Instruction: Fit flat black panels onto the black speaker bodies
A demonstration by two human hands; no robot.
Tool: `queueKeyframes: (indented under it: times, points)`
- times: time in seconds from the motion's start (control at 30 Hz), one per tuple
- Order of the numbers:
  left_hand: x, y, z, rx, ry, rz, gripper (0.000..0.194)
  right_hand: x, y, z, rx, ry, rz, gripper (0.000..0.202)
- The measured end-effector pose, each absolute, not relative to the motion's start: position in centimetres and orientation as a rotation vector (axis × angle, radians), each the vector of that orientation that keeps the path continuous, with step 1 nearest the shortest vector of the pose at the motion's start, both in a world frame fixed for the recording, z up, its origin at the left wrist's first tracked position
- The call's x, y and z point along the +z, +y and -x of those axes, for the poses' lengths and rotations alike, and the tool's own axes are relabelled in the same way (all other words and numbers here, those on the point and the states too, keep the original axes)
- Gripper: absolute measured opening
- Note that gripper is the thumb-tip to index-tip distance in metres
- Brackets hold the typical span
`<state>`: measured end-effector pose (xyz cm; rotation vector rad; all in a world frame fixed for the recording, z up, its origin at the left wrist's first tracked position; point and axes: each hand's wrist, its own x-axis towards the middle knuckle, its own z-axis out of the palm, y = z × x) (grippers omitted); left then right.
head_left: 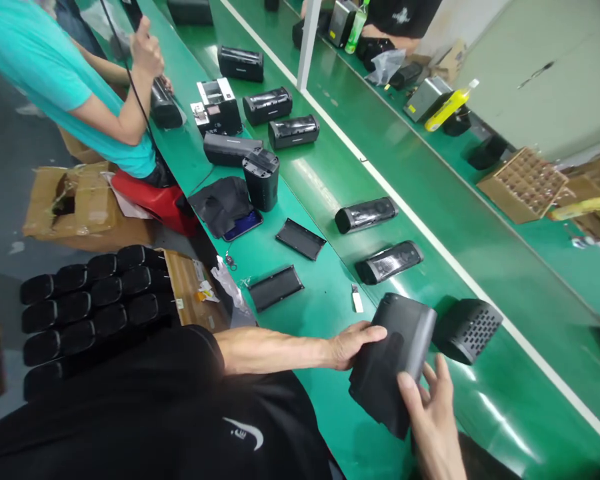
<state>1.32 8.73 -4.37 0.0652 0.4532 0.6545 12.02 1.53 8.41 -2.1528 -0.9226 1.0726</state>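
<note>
My left hand [354,343] grips the left side of a black speaker body [405,327] held just above the green bench. My right hand [433,417] holds its lower end from below, where a black cloth [377,390] wraps or hangs under it. A second black speaker with a perforated grille [467,330] lies on the bench right beside the held one. A small white tag [357,299] rests just above my left hand.
Several black speakers [366,215] and flat grille panels [276,287] lie along the green conveyor bench [325,180]. A person in a teal shirt [55,73] works at the upper left. Stacked speaker shells [90,300] sit at my left. Cardboard trays [523,183] stand at right.
</note>
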Motion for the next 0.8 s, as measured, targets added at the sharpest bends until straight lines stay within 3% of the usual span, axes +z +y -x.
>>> queueKeyframes:
  times: [0.13, 0.3, 0.37, 0.53, 0.6, 0.7, 0.8]
  points:
    - [-3.8, 9.8, -0.4, 0.746, 0.572, -0.075, 0.066, 5.4, -2.9, -7.7, 0.908, -0.677, 2.138, 0.133]
    - [-3.6, 9.2, -0.8, 0.755, 0.584, -0.149, 0.073, 2.8, -3.6, -3.8, 0.603, -0.658, 2.115, 0.100]
    - [-3.8, 8.9, -0.6, 0.715, 0.598, -0.169, 0.075, 2.8, -4.0, -4.7, 0.607, -0.662, 2.112, 0.099]
    - [-4.1, 10.8, 4.3, 0.445, 0.547, -0.319, 0.089, 3.7, -8.6, -8.7, 0.831, -0.534, 2.101, 0.109]
    - [-3.9, 12.4, 7.2, 0.446, 0.539, -0.481, 0.094, 4.3, -10.8, -9.2, 1.026, -0.498, 2.046, 0.106]
    - [-3.2, 13.7, 10.7, 0.175, 0.465, -0.764, 0.105, 5.4, -13.0, -8.3, 1.287, -0.355, 1.928, 0.098]
    - [-2.6, 13.0, 13.0, -0.012, 0.470, -0.901, 0.107, 6.5, -13.4, -6.6, 1.367, -0.205, 1.860, 0.096]
